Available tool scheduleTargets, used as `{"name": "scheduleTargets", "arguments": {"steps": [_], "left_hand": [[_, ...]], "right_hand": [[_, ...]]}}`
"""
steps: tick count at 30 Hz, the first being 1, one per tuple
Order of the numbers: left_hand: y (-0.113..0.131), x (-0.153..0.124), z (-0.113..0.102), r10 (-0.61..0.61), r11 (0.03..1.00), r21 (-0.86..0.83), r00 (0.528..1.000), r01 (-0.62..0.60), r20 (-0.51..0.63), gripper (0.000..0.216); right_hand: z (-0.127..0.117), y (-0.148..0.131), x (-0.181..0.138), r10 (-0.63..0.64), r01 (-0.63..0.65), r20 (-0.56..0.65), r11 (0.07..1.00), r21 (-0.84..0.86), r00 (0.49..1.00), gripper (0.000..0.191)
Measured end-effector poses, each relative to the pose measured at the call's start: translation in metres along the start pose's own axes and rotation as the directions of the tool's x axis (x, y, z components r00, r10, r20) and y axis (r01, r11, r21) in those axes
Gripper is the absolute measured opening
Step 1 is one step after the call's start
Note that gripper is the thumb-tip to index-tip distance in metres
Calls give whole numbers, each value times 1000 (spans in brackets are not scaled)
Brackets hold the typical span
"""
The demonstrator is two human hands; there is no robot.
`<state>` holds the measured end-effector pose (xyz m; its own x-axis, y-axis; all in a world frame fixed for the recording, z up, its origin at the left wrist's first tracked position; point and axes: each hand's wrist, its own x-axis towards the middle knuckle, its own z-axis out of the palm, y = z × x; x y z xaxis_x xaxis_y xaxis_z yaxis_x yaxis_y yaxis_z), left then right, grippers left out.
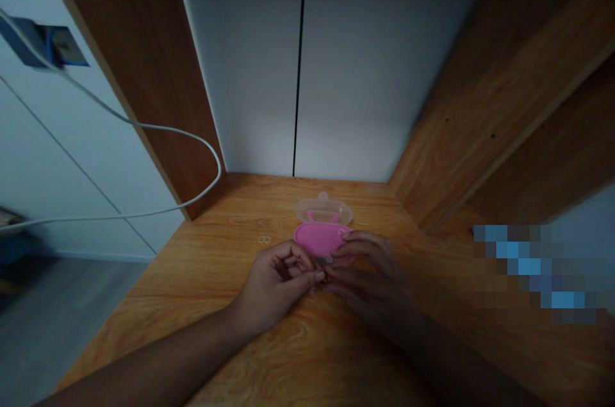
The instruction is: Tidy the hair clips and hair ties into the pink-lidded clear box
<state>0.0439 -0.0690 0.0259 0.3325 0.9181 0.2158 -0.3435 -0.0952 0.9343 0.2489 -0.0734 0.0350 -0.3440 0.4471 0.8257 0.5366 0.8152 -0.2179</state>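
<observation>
A small pink case (321, 237) lies open on the wooden desk (202, 304), its clear lid (323, 209) tipped back behind it. My left hand (276, 282) and my right hand (369, 272) meet just in front of the case. Their fingertips pinch together around something tiny and dark that I cannot make out. My right hand's fingers also touch the near edge of the pink case. A small clear ring-like item (263, 240) lies on the desk to the left of the case.
A white wall panel (298, 61) closes the back of the alcove, with wooden side walls left and right. A white cable (158, 128) hangs from a wall plug (43, 45) at the left. The floor lies beyond the desk's left edge.
</observation>
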Motion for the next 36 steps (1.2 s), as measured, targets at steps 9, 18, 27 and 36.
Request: {"name": "scheduleTargets", "arguments": {"steps": [9, 18, 27, 36], "left_hand": [[-2, -1, 0, -3, 998, 55, 1000, 3, -2, 31], [-1, -2, 1, 15, 996, 93, 1000, -13, -22, 30], [-4, -2, -1, -48, 999, 25, 999, 48, -23, 36], [1, -4, -4, 22, 986, 168, 1000, -20, -11, 21]], "right_hand": [[-1, -1, 0, -42, 42, 10, 999, 17, 999, 31], [-1, -4, 3, -62, 62, 19, 998, 26, 998, 29], [1, -4, 0, -104, 105, 31, 994, -10, 994, 21], [-2, -6, 3, -73, 73, 10, 997, -26, 997, 23]]}}
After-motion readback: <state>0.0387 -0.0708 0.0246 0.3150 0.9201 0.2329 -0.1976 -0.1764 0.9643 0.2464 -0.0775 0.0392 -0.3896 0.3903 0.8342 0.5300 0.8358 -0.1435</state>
